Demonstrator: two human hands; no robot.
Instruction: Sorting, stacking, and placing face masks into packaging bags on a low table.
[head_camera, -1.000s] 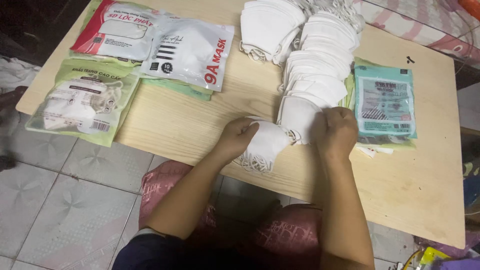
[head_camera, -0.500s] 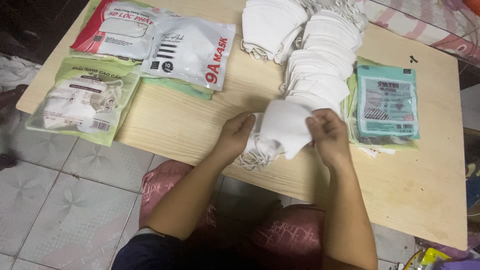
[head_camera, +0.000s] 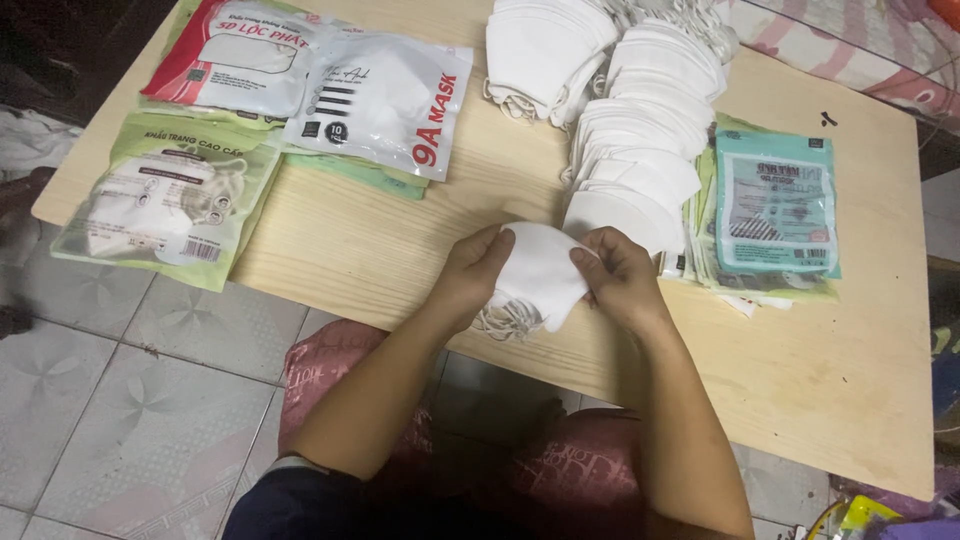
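A folded white face mask (head_camera: 541, 270) is held between both hands just above the near edge of a light wooden table (head_camera: 400, 240). My left hand (head_camera: 472, 270) grips its left side and my right hand (head_camera: 618, 276) pinches its right side. The mask's white ear loops (head_camera: 508, 320) dangle below it. Right behind the hands a long overlapping row of white masks (head_camera: 640, 150) runs toward the far edge, with a second heap of white masks (head_camera: 545, 55) beside it.
Green packs (head_camera: 165, 205), a red-and-white pack (head_camera: 235, 60) and a white pack (head_camera: 385, 100) of masks lie on the table's left part. Teal packs (head_camera: 775, 205) lie right of the mask row. Grey tiled floor (head_camera: 120, 390) is at the left; pink patterned trousers (head_camera: 560, 470) show below.
Both hands lifted one white mask off the near end of the row and brought it toward me, and they now hold it by both sides.
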